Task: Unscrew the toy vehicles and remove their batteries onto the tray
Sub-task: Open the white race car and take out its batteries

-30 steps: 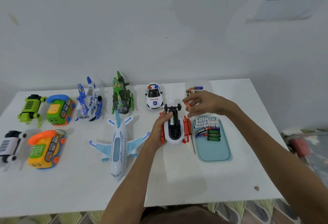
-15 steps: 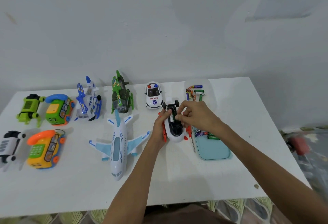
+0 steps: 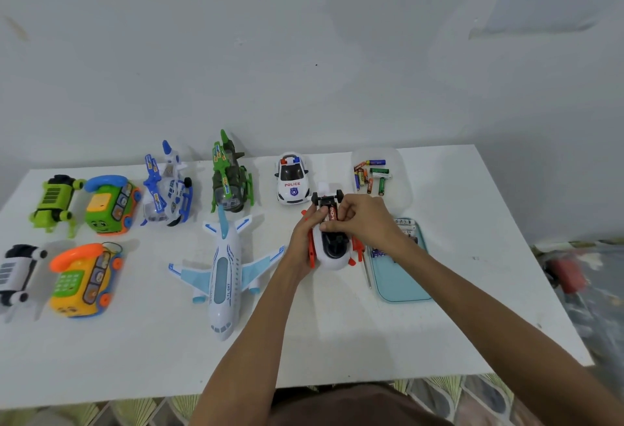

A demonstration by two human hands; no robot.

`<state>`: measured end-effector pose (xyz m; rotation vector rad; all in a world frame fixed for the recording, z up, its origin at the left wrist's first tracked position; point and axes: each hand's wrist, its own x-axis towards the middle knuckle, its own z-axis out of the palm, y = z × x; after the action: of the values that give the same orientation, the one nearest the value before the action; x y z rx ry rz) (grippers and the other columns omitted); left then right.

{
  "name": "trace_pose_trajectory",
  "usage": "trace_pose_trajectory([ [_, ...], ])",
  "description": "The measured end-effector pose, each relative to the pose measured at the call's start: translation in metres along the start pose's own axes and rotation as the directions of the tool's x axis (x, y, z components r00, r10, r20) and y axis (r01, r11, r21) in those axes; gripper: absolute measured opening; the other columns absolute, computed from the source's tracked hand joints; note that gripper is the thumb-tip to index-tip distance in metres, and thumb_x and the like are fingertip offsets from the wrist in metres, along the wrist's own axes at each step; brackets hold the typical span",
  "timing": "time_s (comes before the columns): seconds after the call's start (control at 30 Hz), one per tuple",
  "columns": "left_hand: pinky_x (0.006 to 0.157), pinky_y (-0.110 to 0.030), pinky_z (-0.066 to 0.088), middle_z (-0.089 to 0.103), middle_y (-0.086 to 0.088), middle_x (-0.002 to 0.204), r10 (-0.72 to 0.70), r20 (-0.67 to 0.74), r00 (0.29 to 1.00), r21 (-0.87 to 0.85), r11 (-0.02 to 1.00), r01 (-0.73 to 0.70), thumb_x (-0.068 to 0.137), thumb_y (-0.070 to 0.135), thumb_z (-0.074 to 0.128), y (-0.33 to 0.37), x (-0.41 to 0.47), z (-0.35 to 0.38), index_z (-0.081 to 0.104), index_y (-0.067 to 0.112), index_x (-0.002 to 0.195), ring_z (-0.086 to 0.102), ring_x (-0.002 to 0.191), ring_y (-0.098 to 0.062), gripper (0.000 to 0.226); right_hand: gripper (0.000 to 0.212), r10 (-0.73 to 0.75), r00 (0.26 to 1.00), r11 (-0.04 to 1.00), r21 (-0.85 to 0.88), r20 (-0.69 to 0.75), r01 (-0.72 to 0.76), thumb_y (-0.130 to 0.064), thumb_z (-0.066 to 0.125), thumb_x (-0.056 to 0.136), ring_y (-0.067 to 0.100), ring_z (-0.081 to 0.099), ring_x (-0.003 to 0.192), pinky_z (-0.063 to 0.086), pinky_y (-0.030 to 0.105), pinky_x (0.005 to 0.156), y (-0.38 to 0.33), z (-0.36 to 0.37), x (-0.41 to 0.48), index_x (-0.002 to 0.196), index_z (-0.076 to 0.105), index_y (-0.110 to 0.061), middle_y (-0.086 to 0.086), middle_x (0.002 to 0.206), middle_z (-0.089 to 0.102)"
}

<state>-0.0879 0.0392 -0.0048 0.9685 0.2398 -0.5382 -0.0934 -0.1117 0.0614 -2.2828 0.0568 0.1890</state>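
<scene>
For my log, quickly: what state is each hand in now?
Left hand: holding the white toy vehicle.
Right hand: pinching the battery in its compartment.

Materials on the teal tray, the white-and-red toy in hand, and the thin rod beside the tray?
Teal tray: likely plastic, matte, uniform colour, rounded corners. White-and-red toy: glossy moulded plastic, highlights on its hull. Thin rod: looks metal, grey and slim; too small to be sure.
</scene>
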Motion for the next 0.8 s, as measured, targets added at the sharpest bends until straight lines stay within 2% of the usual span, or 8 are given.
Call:
trace_pose_trajectory([
  [0.1, 0.083, -0.039, 0.06, 0.071, -0.016, 0.114, -0.023, 0.021, 1.0, 0.028, 0.999, 0.022, 0.099, 0.026, 0.059, 0.004, 0.002, -0.001, 0.057, 0.005, 0.136, 0.071, 0.102, -0.027, 0.043, 0.045, 0.036, 0.999, 0.996, 0.084, -0.007, -0.035, -0.045, 0.091, 0.064, -0.002, 0.048, 0.047, 0.041, 0.014, 0.051, 0.006, 0.001, 0.005, 0.073, 0.065, -0.01, -0.008, 0.058, 0.059],
  [0.2, 0.082, -0.04, 0.06, 0.071, -0.014, 0.109, -0.036, 0.039, 0.999, 0.011, 0.999, 0.036, 0.099, 0.024, 0.058, 0.006, 0.003, -0.002, 0.06, 0.011, 0.128, 0.072, 0.098, -0.026, 0.032, 0.041, 0.021, 1.0, 0.993, 0.117, 0.02, -0.024, -0.04, 0.089, 0.07, 0.003, 0.049, 0.052, 0.044, 0.017, 0.056, 0.009, -0.001, 0.007, 0.076, 0.066, -0.006, -0.003, 0.059, 0.06],
  [0.37, 0.087, -0.042, 0.059, 0.065, -0.022, 0.126, -0.013, 0.041, 0.999, 0.019, 1.0, 0.012, 0.093, 0.03, 0.067, 0.003, 0.002, -0.003, 0.05, 0.003, 0.145, 0.068, 0.109, -0.032, 0.06, 0.032, -0.002, 0.987, 0.997, 0.07, 0.163, -0.01, -0.044, 0.083, 0.078, 0.004, 0.06, 0.06, 0.051, 0.026, 0.067, 0.012, -0.011, 0.007, 0.087, 0.068, -0.018, 0.004, 0.076, 0.073],
  [0.43, 0.087, -0.042, 0.059, 0.064, -0.023, 0.127, -0.004, 0.038, 0.999, 0.02, 1.0, 0.003, 0.093, 0.028, 0.067, 0.001, 0.002, -0.003, 0.049, 0.003, 0.146, 0.067, 0.11, -0.033, 0.061, 0.034, 0.038, 0.966, 0.997, 0.059, 0.254, -0.055, -0.044, 0.085, 0.076, 0.005, 0.063, 0.066, 0.054, 0.028, 0.074, 0.011, -0.018, 0.007, 0.093, 0.067, -0.021, 0.001, 0.084, 0.074],
  [0.5, 0.083, -0.042, 0.061, 0.067, -0.021, 0.12, -0.004, 0.056, 0.998, 0.032, 0.999, 0.002, 0.095, 0.024, 0.063, 0.0, 0.003, -0.002, 0.051, 0.004, 0.144, 0.07, 0.103, -0.032, 0.054, 0.036, 0.065, 0.952, 0.994, 0.066, 0.298, -0.088, -0.038, 0.088, 0.074, 0.006, 0.066, 0.066, 0.055, 0.029, 0.074, 0.011, -0.022, 0.008, 0.095, 0.068, -0.018, 0.0, 0.081, 0.072],
  [0.6, 0.082, -0.041, 0.061, 0.068, -0.02, 0.117, -0.01, 0.085, 0.996, 0.043, 0.999, 0.006, 0.096, 0.022, 0.059, -0.001, 0.003, -0.002, 0.052, 0.006, 0.143, 0.071, 0.099, -0.03, 0.05, 0.035, 0.056, 0.957, 0.996, 0.053, 0.284, -0.074, -0.033, 0.09, 0.072, 0.003, 0.063, 0.06, 0.054, 0.023, 0.066, 0.011, -0.023, 0.01, 0.091, 0.069, -0.014, -0.006, 0.071, 0.069],
  [0.7, 0.084, -0.042, 0.06, 0.068, -0.019, 0.118, -0.007, 0.089, 0.996, 0.046, 0.999, 0.003, 0.098, 0.023, 0.06, -0.001, 0.004, -0.005, 0.053, 0.007, 0.142, 0.071, 0.101, -0.03, 0.048, 0.035, 0.03, 0.971, 1.0, -0.012, 0.237, -0.028, -0.038, 0.088, 0.074, 0.002, 0.06, 0.059, 0.047, 0.015, 0.058, 0.011, -0.019, 0.01, 0.09, 0.068, -0.013, -0.004, 0.072, 0.069],
  [0.8, 0.09, -0.045, 0.059, 0.065, -0.022, 0.127, -0.003, 0.088, 0.996, 0.052, 0.999, -0.001, 0.098, 0.025, 0.061, -0.002, 0.006, -0.007, 0.052, 0.008, 0.145, 0.068, 0.109, -0.033, 0.051, 0.035, 0.002, 0.978, 1.0, 0.012, 0.208, -0.005, -0.039, 0.085, 0.077, 0.008, 0.063, 0.066, 0.052, 0.024, 0.067, 0.012, -0.014, 0.01, 0.091, 0.067, -0.012, 0.005, 0.081, 0.074],
])
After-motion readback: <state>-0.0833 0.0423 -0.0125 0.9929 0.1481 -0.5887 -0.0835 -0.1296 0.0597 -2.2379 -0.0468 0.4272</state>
